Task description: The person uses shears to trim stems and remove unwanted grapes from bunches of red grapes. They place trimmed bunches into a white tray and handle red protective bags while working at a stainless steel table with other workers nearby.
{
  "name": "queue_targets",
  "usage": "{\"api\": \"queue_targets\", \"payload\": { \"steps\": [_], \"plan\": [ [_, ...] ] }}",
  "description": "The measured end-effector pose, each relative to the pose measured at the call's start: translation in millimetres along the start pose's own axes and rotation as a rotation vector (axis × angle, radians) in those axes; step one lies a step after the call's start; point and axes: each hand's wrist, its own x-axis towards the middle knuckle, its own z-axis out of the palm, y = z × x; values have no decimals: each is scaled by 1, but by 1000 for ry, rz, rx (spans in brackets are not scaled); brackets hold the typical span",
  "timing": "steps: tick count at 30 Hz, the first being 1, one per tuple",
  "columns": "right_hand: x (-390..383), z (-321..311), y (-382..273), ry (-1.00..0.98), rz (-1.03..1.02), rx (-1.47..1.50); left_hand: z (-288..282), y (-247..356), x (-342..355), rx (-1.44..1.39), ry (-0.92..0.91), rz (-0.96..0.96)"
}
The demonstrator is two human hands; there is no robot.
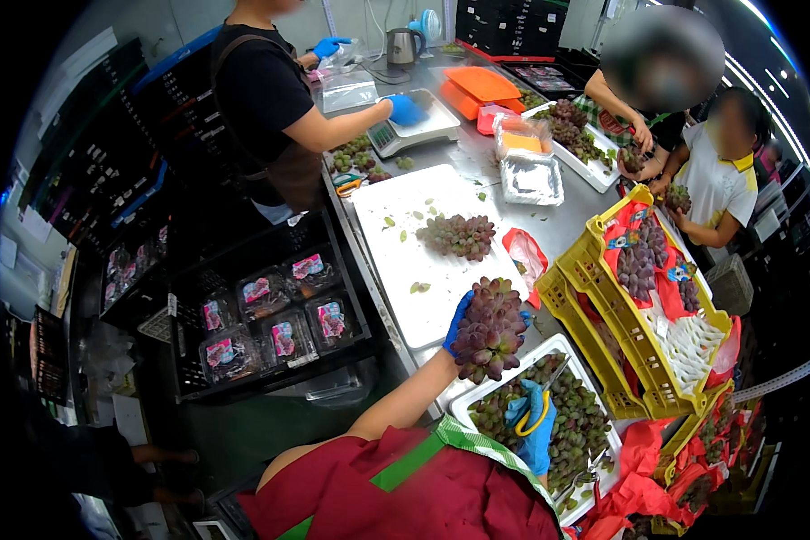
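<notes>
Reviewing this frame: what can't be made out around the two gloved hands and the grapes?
Head view only:
- Left hand: mostly behind the grape bunch it holds up; only the blue glove's edge shows.
- Right hand: holds yellow-handled scissors; the blades are too small to tell whether open.
- White tray: its lower end is hidden by the red apron.
- Packs in the black crate: contents blurred by glare.

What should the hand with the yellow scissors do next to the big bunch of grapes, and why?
Probably lift the yellow-handled scissors in the blue-gloved right hand up to the reddish-purple grape bunch. The blue-gloved left hand holds it raised above the white tray of loose grapes, while the blades sit low over that tray.
</notes>
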Motion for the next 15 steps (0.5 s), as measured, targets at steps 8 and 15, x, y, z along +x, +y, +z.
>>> {"api": "queue_targets", "payload": {
  "steps": [8, 15],
  "plan": [
    [-24, -17, 4, -87, -16, 36, 15, 40, -29, -902, -35, -505],
    [-49, -41, -3, 124, 27, 103, 50, 38, -44, -2597, -125, -802]
  ]
}}
